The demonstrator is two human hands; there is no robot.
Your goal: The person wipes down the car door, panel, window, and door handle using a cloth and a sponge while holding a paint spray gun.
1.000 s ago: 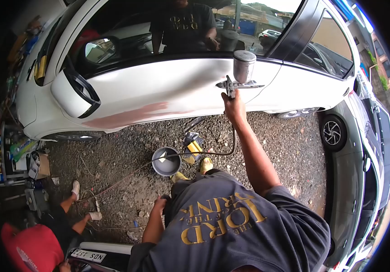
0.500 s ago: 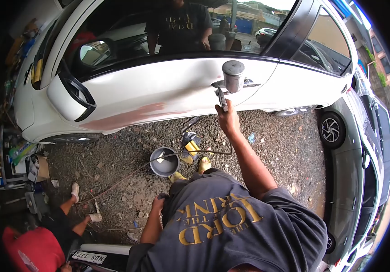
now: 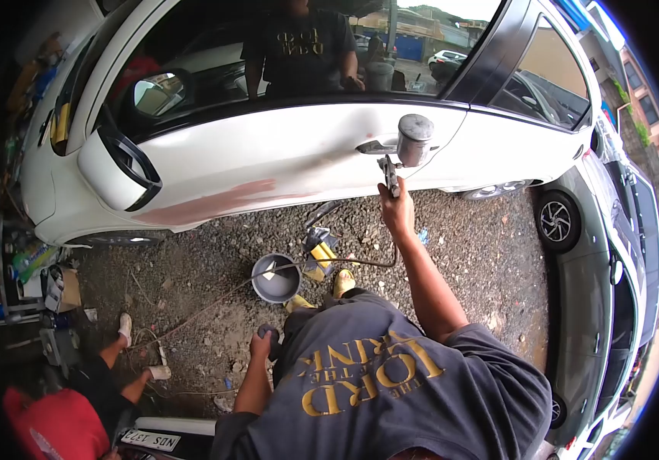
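Note:
My right hand (image 3: 398, 208) is wrapped round the handle of a spray gun (image 3: 389, 175) with a grey metal cup (image 3: 415, 139) on top. The gun is beside the white car door (image 3: 268, 146), just below its handle (image 3: 375, 147). A reddish-brown patch (image 3: 214, 201) and a grey smudge mark the door's lower part. A hose (image 3: 345, 261) runs from below my right hand across the gravel. Low by my body, my left hand (image 3: 262, 343) is closed round a dark, rounded object (image 3: 272, 334) that I cannot make out.
A grey basin (image 3: 276, 287) stands on the gravel near my yellow shoes, beside a yellow and black item (image 3: 320, 257). Another person in a red top (image 3: 61, 425) is at the lower left. A grey car (image 3: 586, 268) stands at the right, a cluttered shelf (image 3: 19, 314) at the left.
My right hand and the spray gun first moved left and down, then back right and slightly lower. The dark object in my left hand shows more.

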